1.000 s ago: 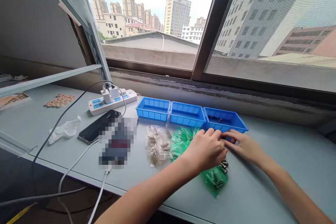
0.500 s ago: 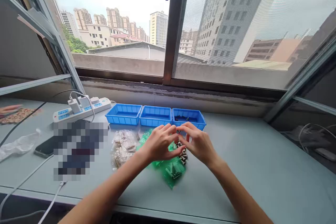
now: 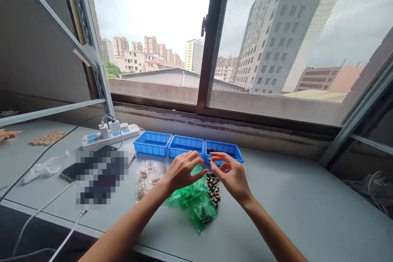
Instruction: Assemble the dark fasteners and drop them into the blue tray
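My left hand hovers above the green plastic bags, fingers curled and apart, holding nothing I can see. My right hand is raised beside it, thumb and forefinger pinching a small dark metal part just in front of the right blue tray. A pile of small dark parts lies on the grey table between and below both hands. Clear bags of pale parts lie to the left of the green ones.
Three blue trays stand in a row, the left and middle ones beside the right one. A white power strip, a phone, cables, a crumpled clear glove and a blurred patch lie left. The window sill runs behind.
The view tilted up and shifted. Both hands lifted off the table and drew apart; my right hand now pinches a small part in the air.
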Demonstrator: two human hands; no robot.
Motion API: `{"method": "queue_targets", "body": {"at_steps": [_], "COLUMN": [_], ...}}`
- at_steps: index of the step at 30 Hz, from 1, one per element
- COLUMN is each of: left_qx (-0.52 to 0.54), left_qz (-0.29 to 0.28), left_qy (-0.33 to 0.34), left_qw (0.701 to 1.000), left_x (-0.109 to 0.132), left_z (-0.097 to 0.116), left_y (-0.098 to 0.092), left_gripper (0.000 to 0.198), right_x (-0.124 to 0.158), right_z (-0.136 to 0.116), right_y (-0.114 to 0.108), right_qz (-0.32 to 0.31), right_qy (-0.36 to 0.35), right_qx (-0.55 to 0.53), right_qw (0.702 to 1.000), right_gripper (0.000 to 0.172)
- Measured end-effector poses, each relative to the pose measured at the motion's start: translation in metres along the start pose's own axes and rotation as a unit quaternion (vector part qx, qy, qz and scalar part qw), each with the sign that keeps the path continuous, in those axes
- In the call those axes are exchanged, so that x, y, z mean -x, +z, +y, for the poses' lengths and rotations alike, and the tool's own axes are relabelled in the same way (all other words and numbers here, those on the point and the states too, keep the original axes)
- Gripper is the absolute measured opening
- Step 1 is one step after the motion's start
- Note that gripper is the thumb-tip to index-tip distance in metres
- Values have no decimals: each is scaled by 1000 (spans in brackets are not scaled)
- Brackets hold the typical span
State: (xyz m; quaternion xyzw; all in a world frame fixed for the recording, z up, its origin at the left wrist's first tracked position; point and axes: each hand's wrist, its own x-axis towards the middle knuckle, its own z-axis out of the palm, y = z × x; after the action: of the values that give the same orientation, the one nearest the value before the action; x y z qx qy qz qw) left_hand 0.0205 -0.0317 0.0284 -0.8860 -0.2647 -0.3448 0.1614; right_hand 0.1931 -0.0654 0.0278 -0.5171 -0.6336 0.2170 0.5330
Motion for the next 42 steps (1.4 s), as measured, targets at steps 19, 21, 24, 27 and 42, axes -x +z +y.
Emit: {"method": "queue_targets", "body": {"at_steps": [19, 21, 24, 27, 42], "left_qx": [26, 20, 14, 22, 44], "left_qz": [-35, -32, 0, 43, 60], "left_qy": [38, 38, 26, 10, 18], "left_qw": [998, 999, 1000, 999, 997], "left_x": [4, 3, 1, 0, -1], "left_z": [14, 16, 18, 19, 24], "left_y": [14, 13, 11, 9, -12], "left_gripper": [18, 18, 19, 17, 14], "right_x": [16, 16, 13, 11, 5], "right_z": [48, 47, 37, 27, 50], "right_y": [-2, -5, -10, -10, -10], "right_qz": [-154, -154, -130, -96, -75], "right_qy": [184, 163, 135, 140, 123], "right_qx": [-264, -237, -194, -193, -142], "right_qw": [934, 945, 963, 967, 979], "right_gripper": [47, 45, 44, 46, 50]}}
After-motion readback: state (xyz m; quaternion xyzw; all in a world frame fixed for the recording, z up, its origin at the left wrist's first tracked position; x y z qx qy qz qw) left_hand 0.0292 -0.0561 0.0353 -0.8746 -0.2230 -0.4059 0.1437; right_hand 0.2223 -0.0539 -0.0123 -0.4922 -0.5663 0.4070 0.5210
